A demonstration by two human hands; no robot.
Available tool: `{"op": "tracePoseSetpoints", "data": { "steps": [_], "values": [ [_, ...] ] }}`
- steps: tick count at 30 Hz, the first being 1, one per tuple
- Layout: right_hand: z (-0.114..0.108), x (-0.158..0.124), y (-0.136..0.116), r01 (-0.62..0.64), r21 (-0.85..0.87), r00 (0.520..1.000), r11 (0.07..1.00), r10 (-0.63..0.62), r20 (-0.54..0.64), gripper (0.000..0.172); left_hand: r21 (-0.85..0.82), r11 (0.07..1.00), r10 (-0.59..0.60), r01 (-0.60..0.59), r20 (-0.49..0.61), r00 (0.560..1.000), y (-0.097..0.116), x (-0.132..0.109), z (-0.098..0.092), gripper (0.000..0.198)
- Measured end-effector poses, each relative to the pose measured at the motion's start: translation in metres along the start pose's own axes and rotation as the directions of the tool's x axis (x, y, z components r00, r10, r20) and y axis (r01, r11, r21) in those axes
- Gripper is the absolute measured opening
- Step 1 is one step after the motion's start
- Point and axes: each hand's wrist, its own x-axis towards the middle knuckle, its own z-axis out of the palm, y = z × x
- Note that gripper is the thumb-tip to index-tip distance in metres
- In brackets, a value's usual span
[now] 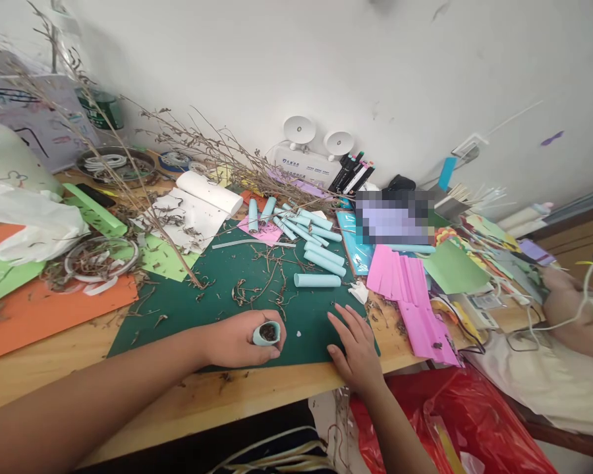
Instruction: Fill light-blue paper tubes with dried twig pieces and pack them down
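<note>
My left hand (244, 339) is wrapped round a light blue paper tube (265, 334), held upright over the green cutting mat (182, 329). Brown dry plant bits fill the part of the tube I can see into. My right hand (356, 345) rests near the mat's right front edge, fingers stretched out and apart, holding nothing. Ahead of it lies a single blue tube (317, 281), with a pile of more rolled tubes (306, 227) behind. Broken dry twigs (261, 283) are scattered on the mat's middle.
Long dry branches (217, 145) lean across the back left. Pink paper strips (410, 296) and a green sheet (454, 266) lie at right. A red plastic bag (454, 421) hangs below the table edge. Another person's arm (573, 316) is at far right.
</note>
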Motion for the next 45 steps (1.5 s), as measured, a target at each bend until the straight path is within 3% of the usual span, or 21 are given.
{"op": "tracePoseSetpoints", "data": {
  "steps": [7, 20, 27, 31, 34, 36, 39, 42, 43, 45],
  "values": [
    [0.001, 0.001, 0.001, 0.038, 0.009, 0.999, 0.999, -0.038, 0.023, 0.045, 0.078, 0.995, -0.065, 0.063, 0.017, 0.998, 0.004, 0.0, -0.001, 0.018],
    [0.001, -0.002, 0.002, -0.028, 0.035, 0.997, 0.999, 0.031, -0.072, 0.043, -0.001, 0.998, -0.06, 0.06, 0.009, 0.998, 0.001, 0.0, -0.002, 0.015],
    [0.004, -0.003, 0.002, -0.106, 0.06, 0.99, 0.993, 0.111, -0.088, 0.042, 0.055, 0.996, -0.072, 0.072, 0.009, 0.997, 0.01, -0.002, 0.0, 0.015],
    [0.002, -0.006, 0.005, -0.194, 0.108, 0.963, 0.975, 0.211, -0.17, 0.039, 0.083, 0.994, -0.07, 0.07, -0.001, 0.998, 0.01, -0.002, -0.001, 0.015],
    [0.0, -0.008, 0.007, -0.302, 0.241, 0.889, 0.922, 0.364, -0.277, 0.037, 0.055, 0.997, -0.059, 0.058, 0.024, 0.998, 0.007, -0.001, -0.001, 0.013],
    [0.0, -0.01, 0.008, -0.366, 0.395, 0.793, 0.842, 0.505, -0.34, 0.036, 0.046, 0.997, -0.059, 0.058, 0.032, 0.998, 0.006, -0.001, -0.002, 0.011],
    [0.003, -0.011, 0.007, -0.408, 0.637, 0.567, 0.654, 0.729, -0.385, 0.035, 0.033, 0.996, -0.078, 0.077, 0.021, 0.997, 0.004, 0.0, -0.002, 0.01],
    [0.008, -0.011, 0.007, -0.399, 0.757, 0.361, 0.517, 0.848, -0.389, 0.036, 0.004, 0.996, -0.094, 0.094, 0.032, 0.995, 0.003, 0.0, -0.002, 0.011],
    [0.009, -0.011, 0.009, -0.397, 0.771, 0.324, 0.498, 0.862, -0.39, 0.036, -0.005, 0.995, -0.098, 0.098, 0.042, 0.994, 0.004, 0.001, -0.002, 0.012],
    [0.009, -0.009, 0.015, -0.405, 0.773, 0.309, 0.488, 0.869, -0.386, 0.037, -0.018, 0.993, -0.115, 0.116, 0.057, 0.992, 0.004, 0.001, -0.003, 0.012]
  ]
}}
